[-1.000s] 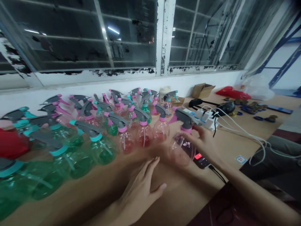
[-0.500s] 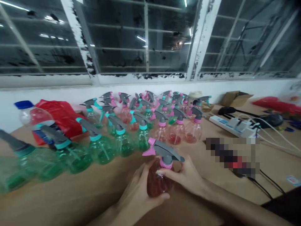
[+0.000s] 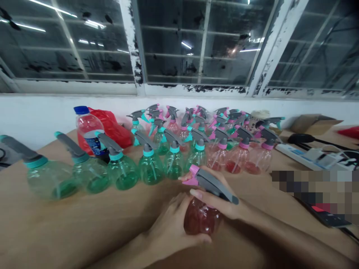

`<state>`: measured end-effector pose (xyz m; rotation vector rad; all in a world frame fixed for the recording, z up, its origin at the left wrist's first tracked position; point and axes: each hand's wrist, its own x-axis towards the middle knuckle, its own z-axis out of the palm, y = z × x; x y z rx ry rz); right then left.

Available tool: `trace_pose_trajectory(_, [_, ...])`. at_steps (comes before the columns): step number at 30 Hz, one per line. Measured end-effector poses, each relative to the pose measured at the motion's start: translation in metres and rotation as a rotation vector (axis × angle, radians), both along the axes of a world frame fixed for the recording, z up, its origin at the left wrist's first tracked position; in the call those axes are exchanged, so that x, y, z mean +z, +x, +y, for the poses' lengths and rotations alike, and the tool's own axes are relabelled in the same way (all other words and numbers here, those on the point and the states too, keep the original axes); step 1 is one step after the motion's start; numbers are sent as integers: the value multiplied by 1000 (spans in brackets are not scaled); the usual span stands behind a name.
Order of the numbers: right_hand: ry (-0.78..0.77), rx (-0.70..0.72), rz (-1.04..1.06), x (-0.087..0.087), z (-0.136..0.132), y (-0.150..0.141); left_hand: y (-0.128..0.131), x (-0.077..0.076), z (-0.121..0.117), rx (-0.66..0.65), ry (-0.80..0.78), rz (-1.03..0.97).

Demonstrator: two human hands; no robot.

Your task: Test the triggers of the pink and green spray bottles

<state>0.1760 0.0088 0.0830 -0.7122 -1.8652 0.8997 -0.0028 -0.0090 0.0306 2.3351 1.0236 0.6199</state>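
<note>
A pink spray bottle [image 3: 202,218] with a grey and pink trigger head is between my hands, near the front of the table. My left hand [image 3: 174,224] wraps round the bottle's body from the left, its thumb along the lower front. At the neck, just under the trigger head, my right hand [image 3: 224,198] grips from the right, covering the collar. Behind it stands a row of green spray bottles [image 3: 151,170] with turquoise collars, heads tilted various ways. Pink spray bottles [image 3: 234,160] continue that row to the right, and several more crowd the back.
At the back left, a clear bottle with a blue cap [image 3: 88,125] stands by a red plastic bag [image 3: 112,129]. A white power strip [image 3: 305,157] with plugs, an open cardboard box [image 3: 315,125] and a blurred-out dark device [image 3: 325,213] lie to the right. A windowed wall closes the back.
The view has swung left, so things appear further right. My right hand has moved up round the bottle's neck and the trigger head has turned a little. My left hand still holds the body.
</note>
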Motion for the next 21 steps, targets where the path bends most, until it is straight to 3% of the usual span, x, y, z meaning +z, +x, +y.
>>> trace_pose_trajectory(5, [48,-92,-32,-7,4,-1,-18,-13,11,-34,144,188])
trace_pose_trajectory(10, [34,-102,-9,-4,11,1,-26,-21,16,-30,156,332])
trace_pose_trajectory(18, [154,-75,-71,-3,23,2,-27,-23,15,-26,157,339])
trace_pose_trajectory(21, [132,-84,-57,-2,22,0,-28,-23,15,-26,151,325])
